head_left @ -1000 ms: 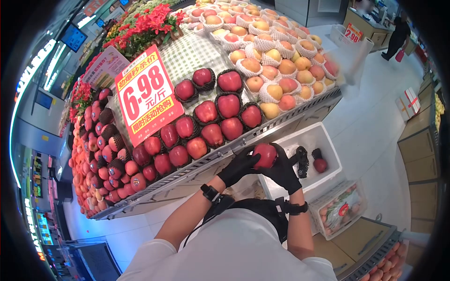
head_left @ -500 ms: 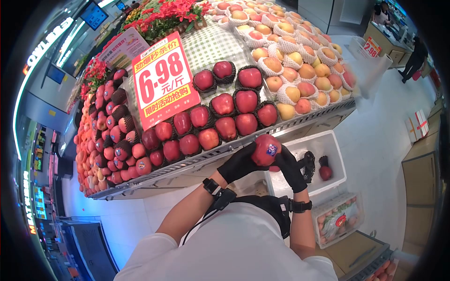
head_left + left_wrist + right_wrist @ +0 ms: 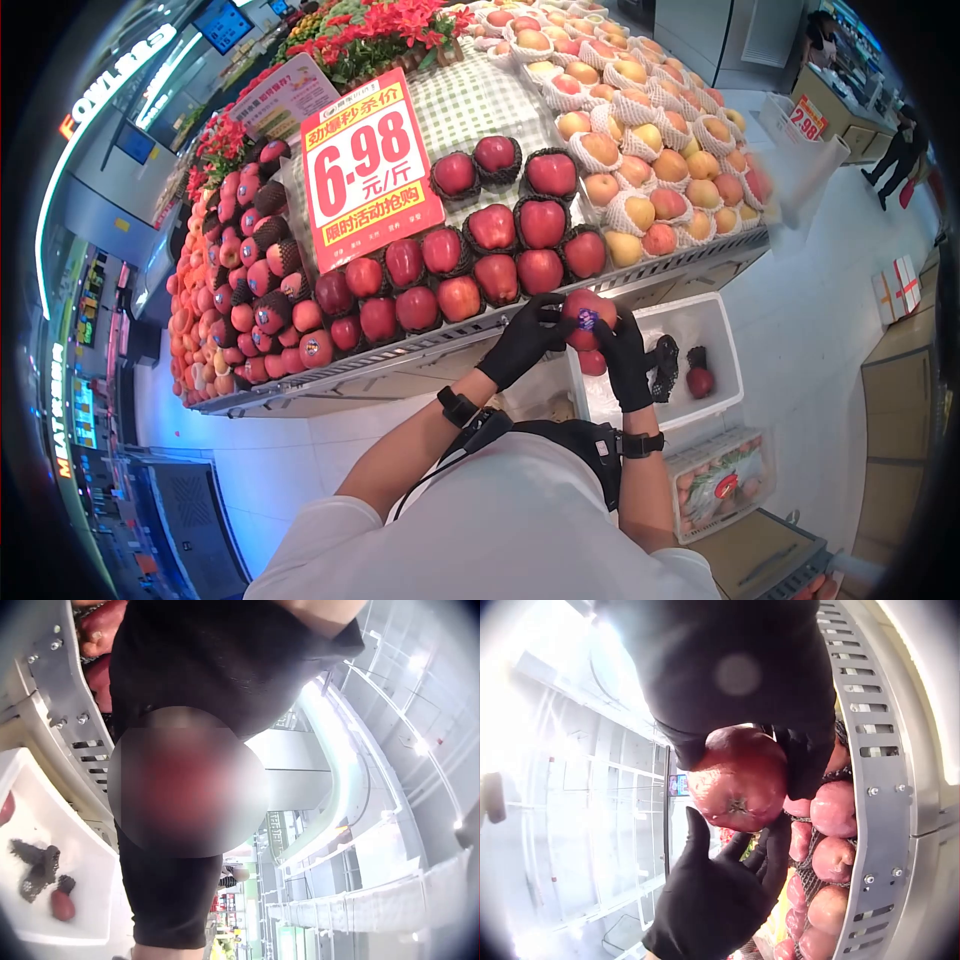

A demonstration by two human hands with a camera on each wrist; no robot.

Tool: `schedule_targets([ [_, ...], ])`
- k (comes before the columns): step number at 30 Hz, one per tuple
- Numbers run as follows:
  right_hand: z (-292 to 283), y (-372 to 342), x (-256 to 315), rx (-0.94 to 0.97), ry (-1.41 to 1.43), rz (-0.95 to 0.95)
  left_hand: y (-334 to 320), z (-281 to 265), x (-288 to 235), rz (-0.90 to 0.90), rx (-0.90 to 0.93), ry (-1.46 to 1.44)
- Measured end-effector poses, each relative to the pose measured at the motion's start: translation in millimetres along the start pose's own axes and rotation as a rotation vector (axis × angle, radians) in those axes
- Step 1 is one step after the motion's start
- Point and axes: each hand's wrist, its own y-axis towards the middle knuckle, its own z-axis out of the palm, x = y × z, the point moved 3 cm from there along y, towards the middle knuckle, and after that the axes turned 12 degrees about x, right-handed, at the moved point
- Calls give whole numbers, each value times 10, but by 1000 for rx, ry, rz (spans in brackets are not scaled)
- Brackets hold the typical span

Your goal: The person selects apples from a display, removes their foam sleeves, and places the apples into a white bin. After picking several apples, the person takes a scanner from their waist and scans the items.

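Observation:
Above the white foam box, the right hand (image 3: 627, 362) in a black glove grips a red apple (image 3: 587, 318) with a blue sticker. From the other side the gloved left hand (image 3: 527, 342) reaches to the apple. In the right wrist view the right hand (image 3: 735, 675) curls its fingers round the apple (image 3: 739, 780), stem hollow visible; the left hand (image 3: 716, 900) has thumb and fingers spread close below it. Whether they touch it cannot be told. A round blur hides the fruit in the left wrist view, between the left hand (image 3: 202, 667) and right hand (image 3: 176, 900).
The foam box (image 3: 725, 401) holds apples and black netting (image 3: 664, 368). Ahead stands the fruit display with a metal rail (image 3: 400, 350), netted red apples (image 3: 540, 222), a price sign (image 3: 372, 170) and paler fruit in white nets (image 3: 665, 204). A clear crate (image 3: 722, 484) is beside the box.
The apple has turned, bringing its sticker into view and then toward the right hand. The left hand's fingers have loosened from it. In the head view the display has shifted right.

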Motion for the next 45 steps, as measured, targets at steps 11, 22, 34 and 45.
schedule_targets([
  [11, -16, -135, 268, 67, 93, 39, -57, 47, -6, -3, 96, -264],
  [22, 32, -143, 248, 161, -14, 32, -74, 55, 15, -33, 114, -377],
  [34, -5, -108, 138, 51, 146, -19, -27, -48, 133, 24, 77, -277],
  [45, -6, -187, 209, 212, 8, 39, 21, 53, -29, 180, 154, 39],
])
